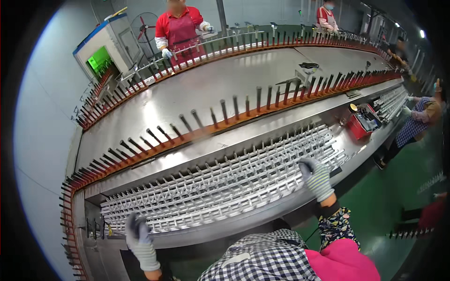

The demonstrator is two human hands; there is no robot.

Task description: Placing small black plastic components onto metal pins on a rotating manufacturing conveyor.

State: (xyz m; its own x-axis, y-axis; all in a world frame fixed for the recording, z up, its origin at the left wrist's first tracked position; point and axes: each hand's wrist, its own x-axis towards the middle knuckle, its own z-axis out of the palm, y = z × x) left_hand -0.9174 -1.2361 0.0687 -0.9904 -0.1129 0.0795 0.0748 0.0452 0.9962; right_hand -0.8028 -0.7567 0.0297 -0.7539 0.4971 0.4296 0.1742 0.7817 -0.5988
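- The landmark here is the wide rack of white rods (225, 187), lying in long rows on the steel surface (197, 89) just in front of the person.
- The left hand (138, 236), in a grey striped glove, sits at the rack's near left corner. Its fingers are gently curled and a little apart, touching or just over the nearest rods; I cannot tell whether it grips any.
- The right hand (315, 177), gloved the same way, rests on the rack's right part, fingers spread flat and pressing on the rods rather than closed round one.
- Just beyond the rack, along its far edge, runs an orange track of upright dark pins (234, 110).
- Risk, as I judge it: a glove or sleeve reaching past the rack could catch on those pins, since they stand close.
- Risk: uneven pressure from the flat right hand could push rods out of line or tangle neighbouring rows.
- Risk: rods near the rack's front edge could slide off towards the green floor (389, 206).
- A red box (361, 124) stands to the rack's right, near enough to be knocked.
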